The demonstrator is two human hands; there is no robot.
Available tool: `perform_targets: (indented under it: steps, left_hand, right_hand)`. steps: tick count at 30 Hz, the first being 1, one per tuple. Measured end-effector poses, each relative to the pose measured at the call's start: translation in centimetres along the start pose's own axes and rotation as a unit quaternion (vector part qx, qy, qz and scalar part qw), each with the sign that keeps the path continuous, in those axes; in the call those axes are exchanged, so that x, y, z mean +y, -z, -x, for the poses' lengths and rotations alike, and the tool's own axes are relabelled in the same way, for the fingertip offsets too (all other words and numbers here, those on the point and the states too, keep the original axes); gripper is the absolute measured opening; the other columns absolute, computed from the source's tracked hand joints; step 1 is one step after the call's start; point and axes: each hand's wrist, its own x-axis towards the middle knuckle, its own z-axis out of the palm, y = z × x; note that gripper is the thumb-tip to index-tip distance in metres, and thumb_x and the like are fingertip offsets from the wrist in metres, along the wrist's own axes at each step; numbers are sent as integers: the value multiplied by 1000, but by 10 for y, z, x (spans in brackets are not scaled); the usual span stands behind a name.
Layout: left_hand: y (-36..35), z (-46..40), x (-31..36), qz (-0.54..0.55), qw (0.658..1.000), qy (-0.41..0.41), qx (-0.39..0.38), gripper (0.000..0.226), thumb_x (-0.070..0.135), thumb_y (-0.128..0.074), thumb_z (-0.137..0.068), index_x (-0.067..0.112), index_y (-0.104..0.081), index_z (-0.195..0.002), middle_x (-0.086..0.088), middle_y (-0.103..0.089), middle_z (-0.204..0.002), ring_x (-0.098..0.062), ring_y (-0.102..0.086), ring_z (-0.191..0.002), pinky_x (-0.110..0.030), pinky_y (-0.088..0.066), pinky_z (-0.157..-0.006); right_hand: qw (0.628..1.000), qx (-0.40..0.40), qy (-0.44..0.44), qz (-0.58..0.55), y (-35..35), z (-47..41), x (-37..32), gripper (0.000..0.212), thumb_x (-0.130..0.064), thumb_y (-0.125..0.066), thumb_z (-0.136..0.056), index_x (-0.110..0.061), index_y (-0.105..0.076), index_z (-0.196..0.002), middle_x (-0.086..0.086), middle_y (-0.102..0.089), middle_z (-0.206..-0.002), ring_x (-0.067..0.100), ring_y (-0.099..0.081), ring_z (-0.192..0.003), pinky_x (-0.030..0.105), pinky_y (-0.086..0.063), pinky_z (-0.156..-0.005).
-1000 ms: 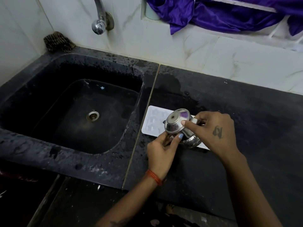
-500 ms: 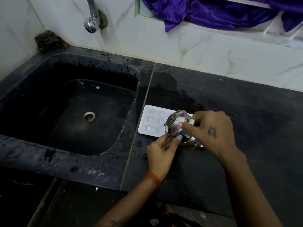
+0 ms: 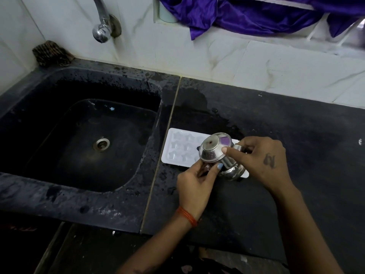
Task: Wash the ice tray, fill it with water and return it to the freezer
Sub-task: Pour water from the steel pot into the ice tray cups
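I'm mid-fill: the ice tray point(image 3: 178, 147) lies on the counter point(image 3: 296, 135) at frame centre, right of the sink point(image 3: 59, 184). My right hand point(image 3: 262, 157) grips the tilted steel pot point(image 3: 217, 153), left hand point(image 3: 197, 178) steadying its lip (freezer trip remains).

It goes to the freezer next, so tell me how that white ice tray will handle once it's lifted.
The ice tray looks like thin moulded plastic, so probably light and somewhat bendy. Its shallow star cells would likely spill if tilted once filled. The counter around it is wet, so it may feel slippery.
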Motion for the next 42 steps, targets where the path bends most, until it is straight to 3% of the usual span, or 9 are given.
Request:
perform_targets:
  steps: [7, 11, 15, 20, 25, 31, 35, 39, 42]
  left_hand:
    - [-8, 5, 0, -12, 1000, -3, -21, 23, 28, -73, -80, 19, -74, -101, 16, -73, -85, 5, -68, -86, -14, -52, -77]
    - [-11, 9, -3, 13, 999, 24, -39, 18, 28, -73, -80, 24, -74, -98, 9, -76, -89, 0, -70, -88, -25, -56, -82]
    - [-14, 11, -6, 37, 997, 42, -49, 20, 45, -69, -74, 37, -71, -92, 10, -76, -90, -5, -71, -89, -38, -57, -83]
    - [-17, 12, -3, 64, 995, 60, -52, 17, 24, -72, -81, 38, -69, -90, 10, -75, -89, -5, -71, -89, -39, -57, -85]
    - [-17, 12, -2, 71, 994, 68, -51, 17, 21, -72, -81, 35, -70, -90, 9, -76, -88, -5, -71, -88, -39, -57, -85]
    - [-19, 13, -3, 34, 998, 40, -40, 16, 26, -73, -81, 37, -70, -92, 10, -75, -88, -2, -70, -87, -34, -57, -82]
    - [-21, 13, -2, -2, 999, 14, -29, 19, 30, -73, -80, 25, -73, -99, 12, -75, -87, 2, -69, -87, -21, -54, -80]
    - [-24, 13, 3, -13, 1000, -7, -27, 21, 27, -74, -79, 23, -74, -99, 18, -72, -84, 6, -67, -86, -12, -51, -77]
    - [-27, 13, 3, -22, 999, -17, -34, 23, 29, -74, -79, 24, -73, -102, 21, -70, -84, 8, -67, -87, -12, -51, -78]
  right_hand:
    - [999, 3, -14, 36, 8, 6, 2, 31, -42, -74, -74, -17, -66, -57, -3, -61, -50, 13, -59, -52, 26, -43, -52]
    - [996, -10, -11, 84, 10, 7, -2, 33, -41, -71, -76, -13, -66, -60, 3, -64, -55, 18, -60, -55, 25, -40, -53]
    - [994, -21, -6, 112, 13, 8, -6, 31, -39, -69, -79, -13, -65, -60, 4, -64, -57, 18, -59, -57, 18, -34, -51]
    - [992, -17, 3, 129, 14, 8, -7, 32, -40, -68, -78, -16, -61, -58, -1, -55, -50, 16, -53, -53, 19, -30, -49]
    - [992, -13, 14, 129, 15, 9, -6, 32, -40, -68, -78, -16, -63, -59, -1, -55, -51, 16, -53, -54, 18, -28, -49]
    - [995, -2, 9, 102, 15, 9, 2, 32, -41, -70, -77, -13, -67, -62, 4, -65, -57, 18, -60, -58, 21, -38, -53]
    - [999, 6, -17, 46, 17, 11, 11, 32, -42, -73, -75, -14, -67, -60, 1, -64, -53, 17, -62, -55, 30, -46, -56]
    - [999, 11, -46, -4, 21, 15, 18, 27, -42, -74, -73, -20, -68, -59, -4, -65, -54, 10, -62, -54, 23, -44, -52]
    - [998, 20, -59, -11, 25, 17, 21, 27, -44, -73, -71, -20, -68, -61, -4, -65, -54, 10, -62, -53, 26, -48, -53]
